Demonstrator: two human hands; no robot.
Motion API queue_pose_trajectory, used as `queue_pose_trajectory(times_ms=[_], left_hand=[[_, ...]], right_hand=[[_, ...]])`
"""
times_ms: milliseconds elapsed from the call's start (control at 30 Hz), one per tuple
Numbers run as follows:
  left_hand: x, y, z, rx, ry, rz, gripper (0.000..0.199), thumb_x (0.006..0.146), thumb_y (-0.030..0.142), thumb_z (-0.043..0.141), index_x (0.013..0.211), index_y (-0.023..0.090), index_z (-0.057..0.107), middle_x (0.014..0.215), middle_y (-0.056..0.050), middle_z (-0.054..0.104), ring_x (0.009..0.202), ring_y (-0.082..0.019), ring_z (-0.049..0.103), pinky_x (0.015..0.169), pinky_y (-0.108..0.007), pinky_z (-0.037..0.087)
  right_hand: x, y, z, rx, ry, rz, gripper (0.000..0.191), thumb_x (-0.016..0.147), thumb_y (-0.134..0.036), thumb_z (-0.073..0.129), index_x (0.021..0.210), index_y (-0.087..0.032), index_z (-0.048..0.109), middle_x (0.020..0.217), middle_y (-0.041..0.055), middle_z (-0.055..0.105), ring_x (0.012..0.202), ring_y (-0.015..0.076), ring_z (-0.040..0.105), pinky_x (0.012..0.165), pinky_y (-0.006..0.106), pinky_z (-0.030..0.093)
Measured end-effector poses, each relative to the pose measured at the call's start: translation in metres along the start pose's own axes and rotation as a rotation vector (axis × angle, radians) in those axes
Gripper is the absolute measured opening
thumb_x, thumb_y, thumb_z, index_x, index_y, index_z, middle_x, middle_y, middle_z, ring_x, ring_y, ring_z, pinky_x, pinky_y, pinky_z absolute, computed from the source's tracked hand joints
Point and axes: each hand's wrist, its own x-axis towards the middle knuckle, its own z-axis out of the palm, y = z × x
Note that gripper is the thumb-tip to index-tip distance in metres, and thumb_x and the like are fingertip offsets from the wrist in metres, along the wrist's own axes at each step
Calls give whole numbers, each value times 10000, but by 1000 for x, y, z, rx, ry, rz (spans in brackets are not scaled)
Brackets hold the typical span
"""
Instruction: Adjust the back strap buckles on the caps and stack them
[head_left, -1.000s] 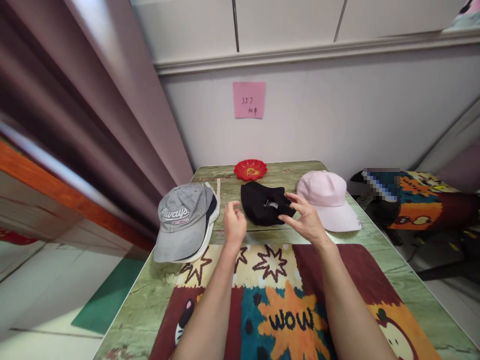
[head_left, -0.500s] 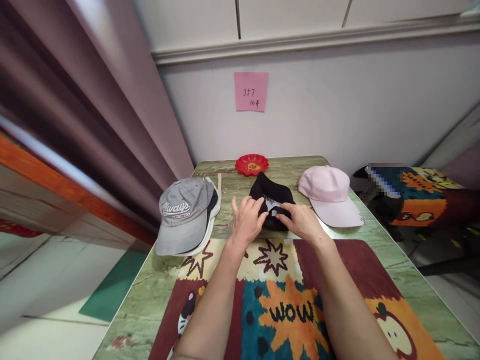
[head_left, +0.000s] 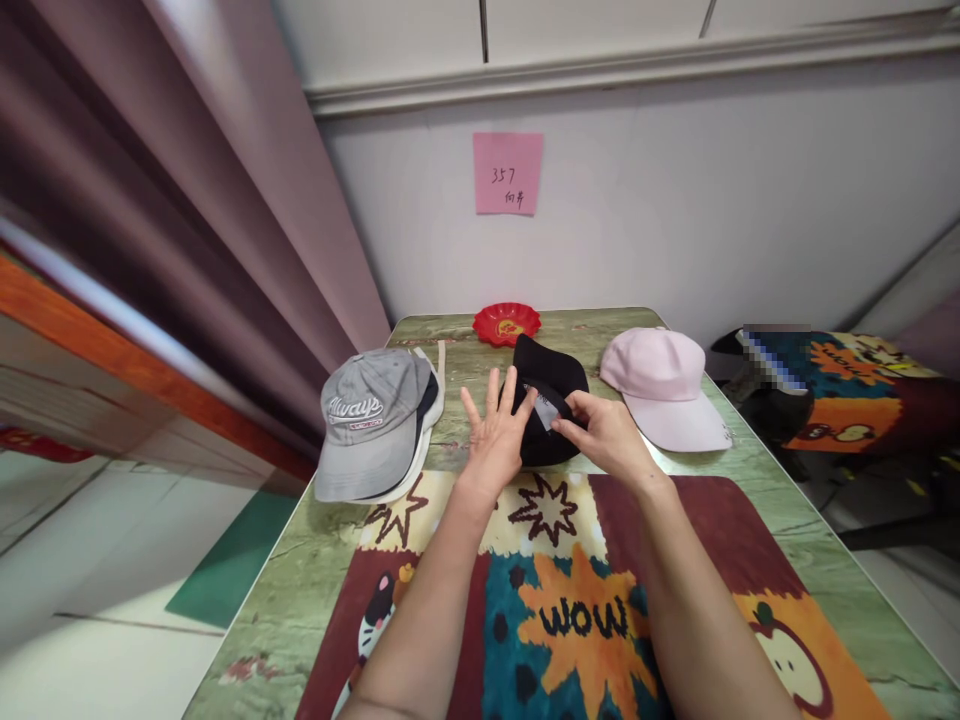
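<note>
A black cap (head_left: 551, 365) lies on the table between my hands, its opening towards me and a pale label visible inside. My right hand (head_left: 607, 430) pinches the cap's near right edge between thumb and fingers. At the cap's left side my left hand (head_left: 495, 435) has its fingers spread; the thumb reaches over the opening, and whether it touches the fabric I cannot tell. To the left sits a grey cap (head_left: 367, 410) with white lettering, stacked over dark and white caps. A pink cap (head_left: 664, 385) rests on the right, its brim towards me.
A red scalloped dish (head_left: 506, 324) stands at the table's back. A colourful mat (head_left: 585, 620) covers the near part of the green table (head_left: 262, 610). A pink note (head_left: 508, 173) is on the wall, with a curtain (head_left: 300, 180) at the left.
My left hand has let go of the cap's edge and spread its fingers. The right hand keeps its pinch, and the cap's opening has turned slightly.
</note>
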Motion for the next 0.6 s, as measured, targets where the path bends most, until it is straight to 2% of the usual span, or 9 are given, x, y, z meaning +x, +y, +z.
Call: queue_pose_trajectory(times_ms=[67,167,300,400,467,533,600], left_hand=[[0,1,2,6,17,-10,820,676,-83,551,1428,240,494,1717,-135,112,1589,-364,15,1172,-781,-24],[1,0,0,1,60,-104,545,687,-79,520,1160,171,621,1700,-160,184,1588,-361,52,1172,-783,-34],[3,-9,-7,-132,165,-167,225,806,22,553,930,196,623,1573,-129,470,1552,-357,240,1165,-802,-4],[5,-22,-9,-339,252,-229,115,852,113,603,879,222,623,1404,-86,641,1456,-351,422,1183,-761,130],[7,-31,-8,-515,302,-255,88,835,141,644,857,224,625,1337,-84,683,1370,-330,523,1184,-673,265],[9,-38,-8,-685,332,-225,81,817,154,665,843,220,624,1305,-90,698,1303,-294,582,1168,-570,360],[10,-43,-8,-814,342,-171,74,812,163,665,843,215,622,1297,-96,701,1278,-267,602,1157,-506,394]], right_hand=[[0,0,0,-2,7,-9,371,863,-455,639,638,-229,450,535,-52,453,525,121,365,537,265,262],[-1,2,0,11,48,-3,462,886,-527,622,606,-225,415,514,-52,423,521,116,349,531,267,264],[0,4,-2,223,87,19,363,913,-523,601,717,-220,562,624,-2,603,591,143,518,573,261,384],[1,3,-2,494,119,63,305,869,-513,670,850,-212,625,726,20,675,658,167,622,642,278,480],[3,1,-1,664,155,118,331,810,-512,735,878,-204,636,748,19,678,670,169,643,667,290,514],[4,-1,0,777,183,183,378,749,-518,785,886,-192,652,742,10,669,645,154,629,651,287,520],[4,-3,-1,820,169,236,426,710,-518,809,932,-178,681,732,3,666,603,133,595,613,274,501]])
